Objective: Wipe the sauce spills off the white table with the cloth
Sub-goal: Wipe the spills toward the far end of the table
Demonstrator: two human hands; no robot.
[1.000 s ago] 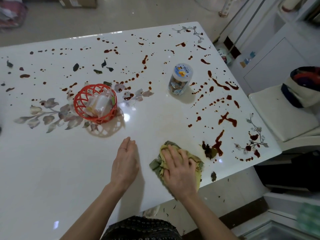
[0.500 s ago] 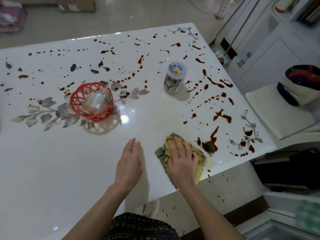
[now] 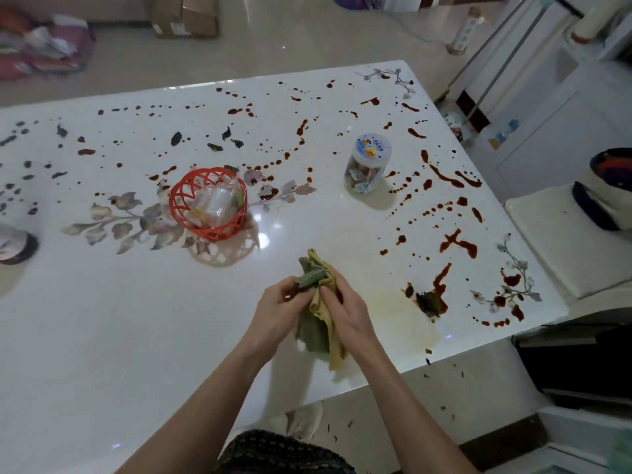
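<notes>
A crumpled green and yellow cloth (image 3: 316, 313) is lifted off the white table (image 3: 136, 336), bunched between both hands near the front edge. My left hand (image 3: 278, 309) grips its green folds and my right hand (image 3: 345, 311) pinches its yellow part. Red-brown sauce spills (image 3: 456, 242) dot the far half and the right side of the table. A dark clump of leafy scraps (image 3: 427, 302) lies in a sauce streak to the right of my hands. A faint yellowish smear (image 3: 386, 302) marks the surface between the cloth and that clump.
A red plastic basket (image 3: 208, 203) with wrapped items stands left of centre. A clear jar with a blue-printed lid (image 3: 366, 165) stands behind the hands to the right. Dark leaf bits (image 3: 176, 138) lie among the far spills. A white chair (image 3: 561, 241) stands beside the right edge.
My right hand has stopped pressing the cloth flat and lifted it. My left hand left the tabletop and took hold of the cloth too. The view shifted back a little.
</notes>
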